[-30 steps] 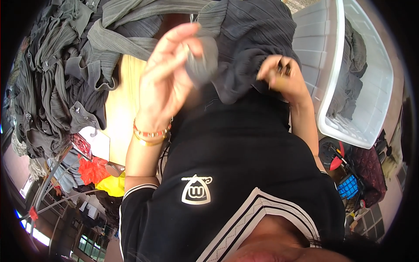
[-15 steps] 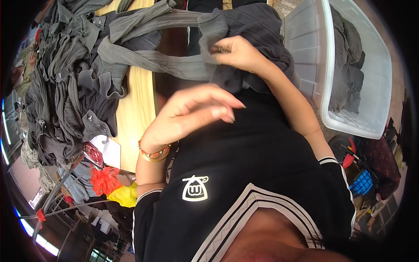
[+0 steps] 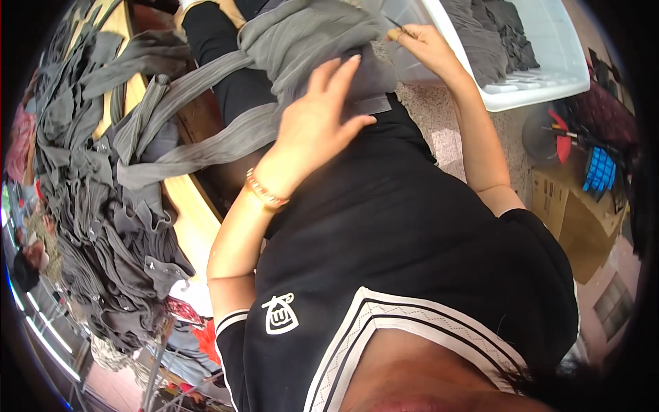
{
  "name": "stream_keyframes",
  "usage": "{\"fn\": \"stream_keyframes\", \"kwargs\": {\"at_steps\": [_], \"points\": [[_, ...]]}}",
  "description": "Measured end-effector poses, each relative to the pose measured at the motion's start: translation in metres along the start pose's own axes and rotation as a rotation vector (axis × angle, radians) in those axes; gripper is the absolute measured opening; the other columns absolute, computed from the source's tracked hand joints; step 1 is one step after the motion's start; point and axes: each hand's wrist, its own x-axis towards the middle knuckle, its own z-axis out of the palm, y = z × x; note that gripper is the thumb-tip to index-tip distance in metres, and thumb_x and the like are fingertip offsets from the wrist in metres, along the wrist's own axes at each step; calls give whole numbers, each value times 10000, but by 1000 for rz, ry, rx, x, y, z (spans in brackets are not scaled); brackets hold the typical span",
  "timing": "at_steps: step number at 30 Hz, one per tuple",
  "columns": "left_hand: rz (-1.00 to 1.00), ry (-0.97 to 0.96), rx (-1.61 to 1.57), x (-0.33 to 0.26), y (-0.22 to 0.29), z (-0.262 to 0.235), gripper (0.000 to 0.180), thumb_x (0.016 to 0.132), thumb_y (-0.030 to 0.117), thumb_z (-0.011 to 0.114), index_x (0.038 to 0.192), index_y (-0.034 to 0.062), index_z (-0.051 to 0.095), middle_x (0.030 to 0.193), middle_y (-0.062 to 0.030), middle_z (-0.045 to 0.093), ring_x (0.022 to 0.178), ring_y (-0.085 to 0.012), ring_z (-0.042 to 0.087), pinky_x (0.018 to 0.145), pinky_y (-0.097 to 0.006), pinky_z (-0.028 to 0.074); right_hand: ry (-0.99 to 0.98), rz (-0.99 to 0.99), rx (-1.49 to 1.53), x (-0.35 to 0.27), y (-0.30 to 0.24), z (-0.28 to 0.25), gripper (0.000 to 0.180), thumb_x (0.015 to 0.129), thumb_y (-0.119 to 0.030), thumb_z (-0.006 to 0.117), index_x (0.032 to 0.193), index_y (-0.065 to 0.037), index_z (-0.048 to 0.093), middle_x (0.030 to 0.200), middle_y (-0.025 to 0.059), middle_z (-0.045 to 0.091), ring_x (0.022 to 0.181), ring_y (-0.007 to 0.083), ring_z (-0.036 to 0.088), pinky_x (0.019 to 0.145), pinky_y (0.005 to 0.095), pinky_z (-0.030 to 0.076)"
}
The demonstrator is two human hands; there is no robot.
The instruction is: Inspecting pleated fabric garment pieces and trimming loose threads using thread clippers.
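A grey ribbed garment (image 3: 309,41) lies bunched across my lap. Its long sleeves (image 3: 206,152) stretch left towards the wooden table. Fingers spread, my left hand (image 3: 312,127) is over the near side of the garment; whether it presses on the cloth cannot be made out. To the right of the garment, beside the crate, my right hand (image 3: 429,49) is closed in a pinch. A small, thin, dark tool (image 3: 396,25) sticks out from its fingertips, too small to name surely. On the table a heap of grey garments (image 3: 113,226) is piled up.
A translucent white plastic crate (image 3: 535,98) with grey garments inside stands at the right. Below it are a cardboard box (image 3: 580,220), a blue checked object (image 3: 600,169) and a red-handled item (image 3: 563,141). The wooden table's edge (image 3: 192,226) runs along my left.
My right hand has moved away from the cloth, up and right to the crate. My left hand has risen with fingers spreading. The view has turned, and the garment now lies flatter on my lap.
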Motion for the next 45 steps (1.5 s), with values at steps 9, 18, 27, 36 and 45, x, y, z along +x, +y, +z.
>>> {"fn": "stream_keyframes", "kwargs": {"at_steps": [9, 18, 27, 36, 45], "points": [[24, 8, -136, 3, -26, -31, 314, 817, 35, 712, 1131, 43, 730, 1005, -106, 641, 925, -258, 673, 818, -338, 542, 56, 117, 133, -24, -3, 26, 371, 968, -283, 677, 1250, -44, 717, 882, -30, 678, 807, 59, 576, 759, 256, 472], [-320, 591, -848, -65, -96, -115, 167, 1005, 130, 667, 1144, 62, 729, 1083, -26, 739, 902, -104, 678, 804, -280, 518, -198, -133, 164, -11, -25, 62, 498, 849, -168, 829, 1323, -128, 684, 700, -93, 391, 646, 42, 346, 581, 234, 309], [-42, 304, -493, -45, -42, -131, 298, 981, 187, 620, 1200, 20, 733, 1244, -81, 635, 1179, -167, 570, 968, -286, 462, -137, -350, -109, 5, -51, 81, 424, 802, -210, 838, 1184, -60, 732, 1039, 119, 763, 828, 174, 710, 771, 325, 549], [15, 594, -1140, -13, 0, -146, 174, 949, 218, 726, 957, 96, 602, 665, 38, 610, 512, -55, 503, 526, -254, 471, 51, -491, 1003, -6, -144, -12, 266, 889, -176, 788, 1082, -45, 659, 850, -43, 649, 595, 68, 506, 571, 234, 400], [-31, 195, -621, 14, 26, -188, 203, 864, 124, 773, 1010, -1, 709, 820, -78, 718, 747, -134, 677, 678, -310, 543, 30, -585, 843, -4, -169, -47, 466, 1027, -291, 638, 1311, 77, 608, 636, -42, 482, 523, 41, 407, 514, 185, 315]]}}
